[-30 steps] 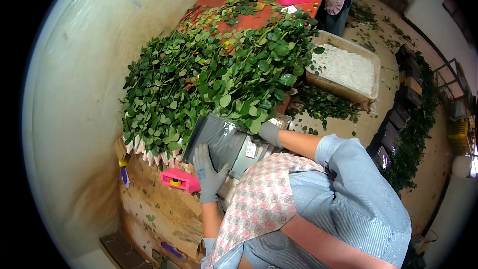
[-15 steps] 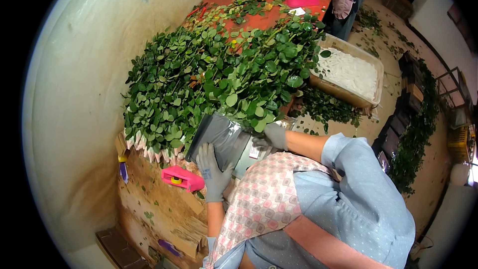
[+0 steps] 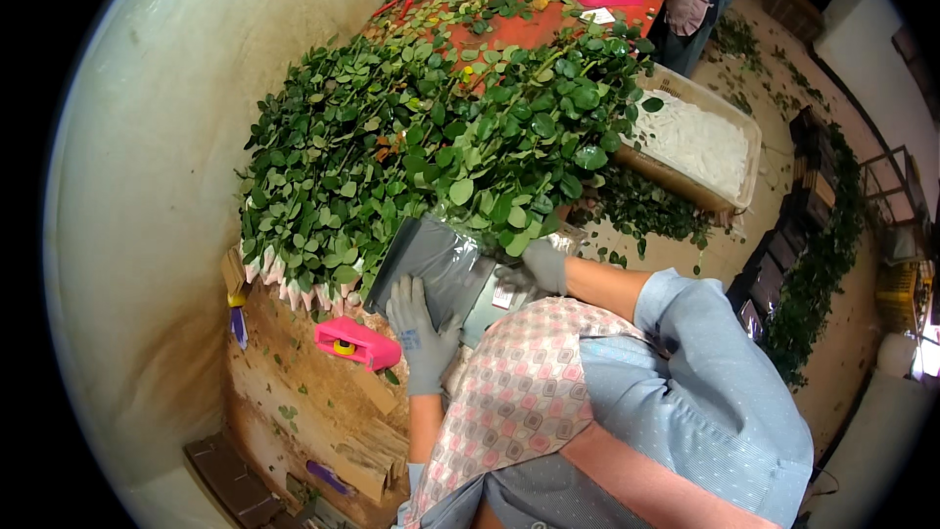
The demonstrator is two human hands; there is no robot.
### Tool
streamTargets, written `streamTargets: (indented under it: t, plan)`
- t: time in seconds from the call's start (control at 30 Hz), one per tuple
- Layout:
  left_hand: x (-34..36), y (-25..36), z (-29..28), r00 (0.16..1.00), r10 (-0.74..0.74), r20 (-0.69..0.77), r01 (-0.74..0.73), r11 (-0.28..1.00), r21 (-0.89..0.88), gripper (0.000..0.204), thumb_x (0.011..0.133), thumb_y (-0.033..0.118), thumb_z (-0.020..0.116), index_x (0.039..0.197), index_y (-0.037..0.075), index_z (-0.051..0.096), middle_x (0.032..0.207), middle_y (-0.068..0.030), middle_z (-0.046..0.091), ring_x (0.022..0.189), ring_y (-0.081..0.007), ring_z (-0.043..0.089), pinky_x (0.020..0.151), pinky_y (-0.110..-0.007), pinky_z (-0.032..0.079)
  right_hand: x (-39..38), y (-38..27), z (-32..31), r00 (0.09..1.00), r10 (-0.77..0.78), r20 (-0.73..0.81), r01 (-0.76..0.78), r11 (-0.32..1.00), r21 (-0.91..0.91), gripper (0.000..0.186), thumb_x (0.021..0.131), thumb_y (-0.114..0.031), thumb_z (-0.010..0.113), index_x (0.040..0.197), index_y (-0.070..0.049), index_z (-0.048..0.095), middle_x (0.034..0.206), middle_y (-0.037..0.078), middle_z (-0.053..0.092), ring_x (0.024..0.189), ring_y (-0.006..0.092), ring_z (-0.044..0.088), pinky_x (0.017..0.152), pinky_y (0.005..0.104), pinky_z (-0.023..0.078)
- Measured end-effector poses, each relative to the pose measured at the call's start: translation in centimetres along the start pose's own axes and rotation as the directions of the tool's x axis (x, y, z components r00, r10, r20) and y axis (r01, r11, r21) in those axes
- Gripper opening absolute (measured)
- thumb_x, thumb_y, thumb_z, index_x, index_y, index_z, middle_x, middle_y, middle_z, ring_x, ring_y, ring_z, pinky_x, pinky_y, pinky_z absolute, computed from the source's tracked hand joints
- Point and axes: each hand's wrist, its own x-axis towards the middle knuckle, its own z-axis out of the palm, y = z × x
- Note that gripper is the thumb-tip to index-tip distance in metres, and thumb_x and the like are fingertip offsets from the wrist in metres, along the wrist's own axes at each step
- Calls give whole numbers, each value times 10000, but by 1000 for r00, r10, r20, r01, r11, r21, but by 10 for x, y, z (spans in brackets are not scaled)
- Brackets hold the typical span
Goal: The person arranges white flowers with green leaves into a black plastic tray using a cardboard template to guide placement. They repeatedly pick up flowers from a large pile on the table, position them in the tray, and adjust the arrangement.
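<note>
A: Location of the dark grey sheet (image 3: 423, 253)?
B: Near side of the leafy stems (image 3: 343, 147), right of the pink tape dispenser (image 3: 364, 345). Surface glossy, film-like. A light panel (image 3: 481, 313) shows at its right.
A: Risks from here?
B: Judgement: slipping or creasing is the main one. Cause: a smooth surface under a gloved palm, with uneven pressure between left and right. Second: leaves snagging or tearing, since foliage overhangs the sheet's far edge and crowds the right glove. Third, less likely: the dispenser getting knocked, as it sits just beside the left wrist.
A: Hands?
B: Both in grey gloves. Left hand (image 3: 421, 335): opened out, fingers extended toward the far side, thumb apart, laid on the near left part of the sheet. Pressing or resting, cannot tell which; no closed grip seen.
A: Right hand (image 3: 542, 266)?
B: At the near right margin of the foliage, fingers pointing left above the panel, apparently part bent. Fingertips obscured; opening and any hold cannot be determined.
</note>
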Motion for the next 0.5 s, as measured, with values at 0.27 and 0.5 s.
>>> streamTargets:
  t: [0.27,0.5]
  plan:
    - [-7,1,-19,992,-102,-69,86,974,-211,891,763,273,774,1494,-24,360,1542,-242,372,1451,-442,300,1196,-533,235,18,-11,-28,955,-44,295,61,997,-47,328,914,-323,740,1091,-71,628,939,29,632,835,157,649,753,385,567]
    - [-55,-19,-8,837,-487,-249,404,857,-321,821,915,266,704,1525,-67,268,1558,-286,316,1456,-427,290,1195,-499,244,73,12,-3,949,-173,264,154,984,91,406,951,-261,718,1276,-51,595,1220,69,630,1066,218,605,994,395,500]
